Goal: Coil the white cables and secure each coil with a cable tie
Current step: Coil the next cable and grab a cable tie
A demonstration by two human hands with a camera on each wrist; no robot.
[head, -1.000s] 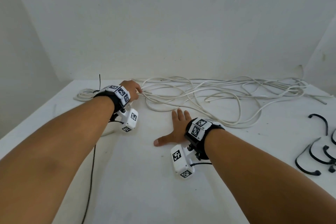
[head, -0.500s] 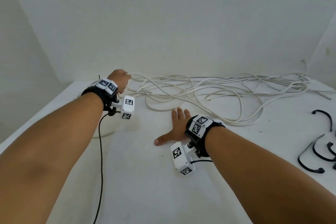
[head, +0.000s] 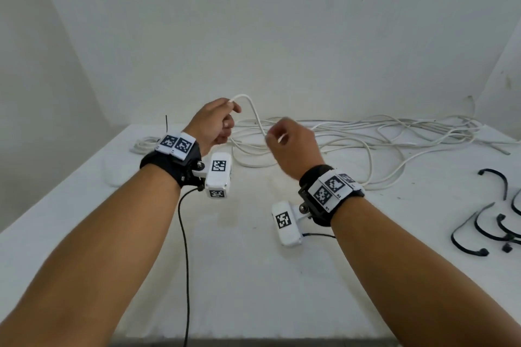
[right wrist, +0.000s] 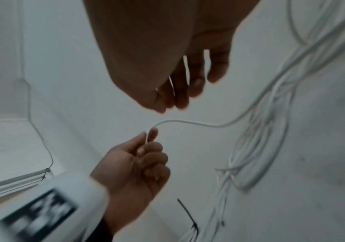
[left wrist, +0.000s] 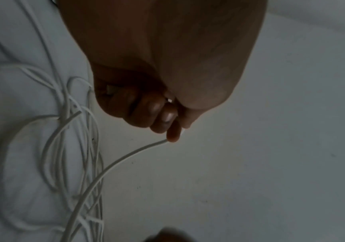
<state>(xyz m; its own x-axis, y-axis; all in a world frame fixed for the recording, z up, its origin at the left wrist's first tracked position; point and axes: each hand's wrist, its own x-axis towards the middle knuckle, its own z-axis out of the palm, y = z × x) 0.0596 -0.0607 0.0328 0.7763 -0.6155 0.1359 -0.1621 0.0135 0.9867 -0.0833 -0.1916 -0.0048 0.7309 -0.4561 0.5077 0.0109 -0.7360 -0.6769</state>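
Note:
A loose tangle of white cable [head: 352, 135] lies across the back of the white table [head: 253, 276]. My left hand [head: 229, 105] is raised above the table and pinches one end of the cable between thumb and forefinger. From there the strand [head: 252, 105] arcs up and drops into the tangle. The left wrist view shows that strand [left wrist: 105, 168] leaving my fingertips [left wrist: 172, 135]. My right hand [head: 275, 136] hovers just right of the strand with its fingers loosely bent. In the right wrist view its fingertips [right wrist: 179, 101] sit above the cable [right wrist: 188, 122] and hold nothing.
A small coiled white cable [head: 143, 145] with a black tie sticking up [head: 166, 122] lies at the back left. Several black cable ties [head: 493, 228] lie at the right edge. A thin black camera wire [head: 183, 248] hangs from my left wrist. White walls enclose the table.
My left hand has lifted up and rightward with the cable end. My right hand has left the table, where it lay flat, and risen toward the lifted strand.

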